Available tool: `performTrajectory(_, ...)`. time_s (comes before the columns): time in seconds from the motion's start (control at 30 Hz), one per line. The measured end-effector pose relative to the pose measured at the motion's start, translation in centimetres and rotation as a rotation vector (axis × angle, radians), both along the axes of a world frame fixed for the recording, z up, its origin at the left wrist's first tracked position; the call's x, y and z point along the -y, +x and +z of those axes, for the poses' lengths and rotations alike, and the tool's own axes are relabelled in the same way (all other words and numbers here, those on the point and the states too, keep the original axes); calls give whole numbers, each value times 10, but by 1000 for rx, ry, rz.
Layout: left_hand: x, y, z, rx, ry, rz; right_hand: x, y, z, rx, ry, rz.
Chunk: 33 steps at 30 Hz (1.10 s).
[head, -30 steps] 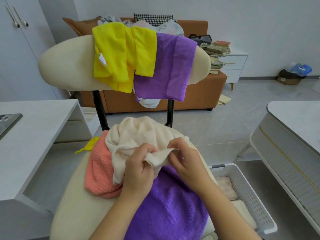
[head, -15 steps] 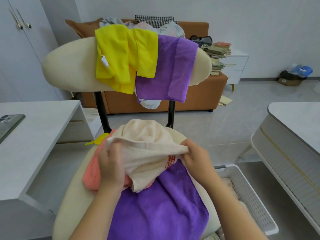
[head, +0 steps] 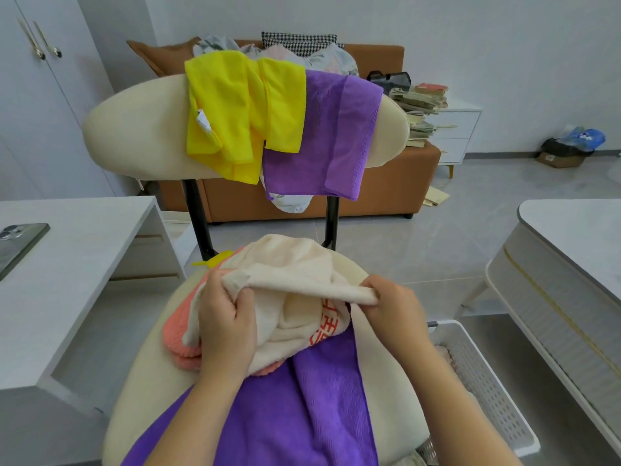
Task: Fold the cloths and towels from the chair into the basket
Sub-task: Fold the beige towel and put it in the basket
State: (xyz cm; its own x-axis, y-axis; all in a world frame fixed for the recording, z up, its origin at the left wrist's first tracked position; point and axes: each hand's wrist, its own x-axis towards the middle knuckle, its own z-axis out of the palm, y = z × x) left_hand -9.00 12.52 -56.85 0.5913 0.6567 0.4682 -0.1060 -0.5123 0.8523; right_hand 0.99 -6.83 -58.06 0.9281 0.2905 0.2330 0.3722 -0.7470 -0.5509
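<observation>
Cream towel [head: 292, 274]: heaped on the rear of the chair seat; one edge drawn taut between both hands; red print showing on a fold below that edge.
Left hand [head: 228, 327]: clenched round the towel's left end, fingers curled into the fabric, over the left half of the chair seat.
Right hand [head: 393, 307]: pinching the towel's right end between thumb and fingers, over the right half of the chair seat.
Chair [head: 134, 129]: cream padded backrest and seat on black posts.
Coral cloth [head: 178, 334]: on the left side of the chair seat, partly under the cream towel.
Purple cloth on seat [head: 302, 415]: spread over the front of the chair seat, far end under the cream towel.
Yellow cloth [head: 235, 112]: draped over the middle of the chair backrest, white tag showing at its left.
Purple cloth on backrest [head: 332, 129]: draped over the chair backrest, just right of the yellow cloth, edges overlapping.
Yellow scrap [head: 211, 260]: at the rear of the chair seat, behind the coral cloth; too little visible to identify.
Basket [head: 484, 381]: white, perforated, on the floor just right of the chair seat; pale fabric inside, mostly hidden by the right forearm.
Worktop [head: 67, 280]: white, left of the chair; phone [head: 16, 243] lying at its far left.
Sofa [head: 386, 186]: brown, behind the chair, cushions and clothing piled on it.
</observation>
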Motion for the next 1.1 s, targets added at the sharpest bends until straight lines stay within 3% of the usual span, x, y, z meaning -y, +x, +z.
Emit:
performTrajectory(0.13,-9,3,0,-101,-185,94,9,7,8,-109,509,-147)
performTrajectory(0.2,-11,5,-3,-130,-145,8,9,4,11,-149,599,-104)
performTrajectory(0.33,-1,4,-9,-160,72,-65,0,-5,1,-176,454,0)
performTrajectory(0.47,0,0,-11,-164,172,-102,-6,-3,-3,-198,472,52)
performTrajectory(0.6,-1,-4,-14,-178,517,-362,-6,-5,-2,14,308,351)
performTrajectory(0.7,4,-6,-12,-197,586,-455,-9,-5,-8,87,116,474)
performTrajectory(0.83,3,-3,-12,-135,485,-441,-10,1,-11,163,130,280)
performTrajectory(0.97,-1,2,-18,-104,398,-278,0,9,-8,138,44,109)
performTrajectory(1.1,-5,0,-19,-196,402,-162,13,6,-16,-50,-157,-76)
